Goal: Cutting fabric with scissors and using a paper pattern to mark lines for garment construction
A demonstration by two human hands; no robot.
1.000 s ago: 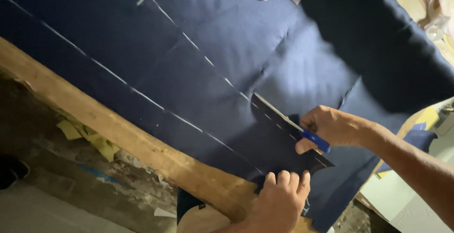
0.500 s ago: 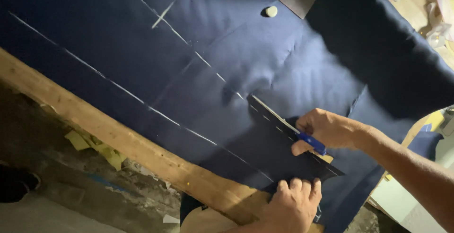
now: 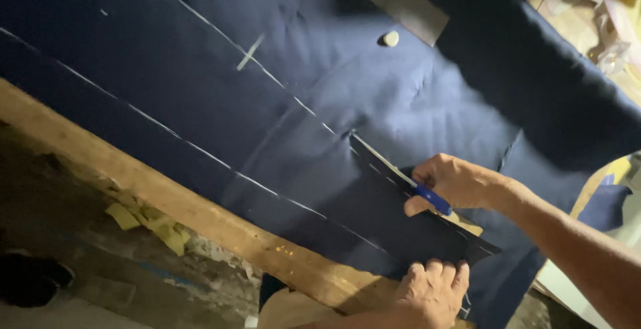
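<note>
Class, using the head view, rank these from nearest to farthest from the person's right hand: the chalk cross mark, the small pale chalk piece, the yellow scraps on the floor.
From the right hand:
1. Small pale chalk piece, up on the navy cloth, above the hand.
2. Chalk cross mark, farther up-left on the upper chalk line.
3. Yellow scraps, far left, below the wooden table edge.

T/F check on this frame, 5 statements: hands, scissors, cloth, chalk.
1. The right hand holds blue-handled scissors. True.
2. The cloth on the table is bright red. False: it is dark navy blue.
3. The left hand rests on the cloth near the wooden table edge. True.
4. The cloth bears no markings. False: pale chalk lines run across it.
5. The small pale piece of chalk lies in the left hand. False: it lies on the cloth, well apart from both hands.
</note>
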